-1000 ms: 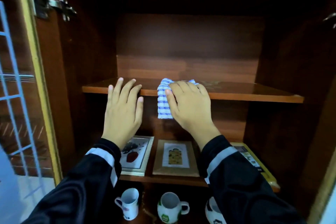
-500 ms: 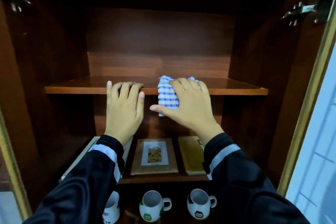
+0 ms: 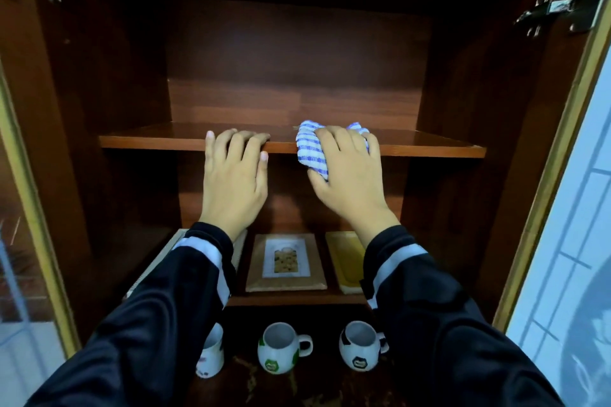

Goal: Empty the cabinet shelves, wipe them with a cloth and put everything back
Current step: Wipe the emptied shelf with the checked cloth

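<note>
The upper wooden shelf (image 3: 439, 149) of the dark cabinet carries nothing but my hands and the cloth. My right hand (image 3: 347, 175) grips a blue-and-white striped cloth (image 3: 310, 150) at the shelf's front edge, right of centre. My left hand (image 3: 234, 175) hooks its fingers over the same edge, a little left of the cloth. On the shelf below lie a brown picture frame (image 3: 286, 263), a yellow flat item (image 3: 345, 259) and a pale frame (image 3: 155, 264) mostly hidden by my left sleeve.
Three mugs stand at the bottom: a green-patterned mug (image 3: 281, 352), a black-patterned mug (image 3: 362, 350) and a white mug (image 3: 210, 357) partly behind my arm. Both doors stand open, the left door's gold-trimmed frame (image 3: 36, 225) and the right door (image 3: 562, 208) flanking the opening.
The camera view swung right, then steadied. My left fingers curled over the shelf edge. My right hand bunched the cloth tighter at the edge.
</note>
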Motion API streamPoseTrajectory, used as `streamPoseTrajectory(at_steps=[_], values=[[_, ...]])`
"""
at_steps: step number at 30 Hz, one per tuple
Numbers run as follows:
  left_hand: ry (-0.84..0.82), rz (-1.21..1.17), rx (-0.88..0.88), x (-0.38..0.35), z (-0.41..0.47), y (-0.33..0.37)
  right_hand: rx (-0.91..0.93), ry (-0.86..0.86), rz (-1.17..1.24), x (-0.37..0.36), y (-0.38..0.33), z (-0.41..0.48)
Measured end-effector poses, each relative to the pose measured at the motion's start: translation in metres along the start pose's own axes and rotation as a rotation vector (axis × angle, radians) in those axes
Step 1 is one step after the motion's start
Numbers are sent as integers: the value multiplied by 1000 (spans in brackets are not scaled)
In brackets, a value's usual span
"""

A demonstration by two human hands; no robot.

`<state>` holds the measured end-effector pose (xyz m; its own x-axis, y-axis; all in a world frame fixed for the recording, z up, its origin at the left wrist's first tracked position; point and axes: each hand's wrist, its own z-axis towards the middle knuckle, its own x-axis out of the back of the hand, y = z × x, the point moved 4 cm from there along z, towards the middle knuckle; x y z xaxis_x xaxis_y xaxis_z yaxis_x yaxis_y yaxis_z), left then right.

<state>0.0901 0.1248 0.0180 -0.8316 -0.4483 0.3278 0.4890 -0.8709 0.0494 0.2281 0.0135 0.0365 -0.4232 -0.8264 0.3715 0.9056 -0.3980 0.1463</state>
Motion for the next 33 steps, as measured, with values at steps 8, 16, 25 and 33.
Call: streamPoseTrajectory(at_steps=[8, 16, 25, 33], values=[[-123, -39, 44, 0, -18, 2, -89, -23, 92, 4, -8, -23], [-216, -94, 113, -2, -80, 9, -277, -18, 356, 1, -37, -86], [-453, -339, 337, 1, -166, 7, -643, -224, 879, -8, -86, -176], [-542, -669, 648, 29, -260, 6, -872, -347, 1021, 3, -117, -261]])
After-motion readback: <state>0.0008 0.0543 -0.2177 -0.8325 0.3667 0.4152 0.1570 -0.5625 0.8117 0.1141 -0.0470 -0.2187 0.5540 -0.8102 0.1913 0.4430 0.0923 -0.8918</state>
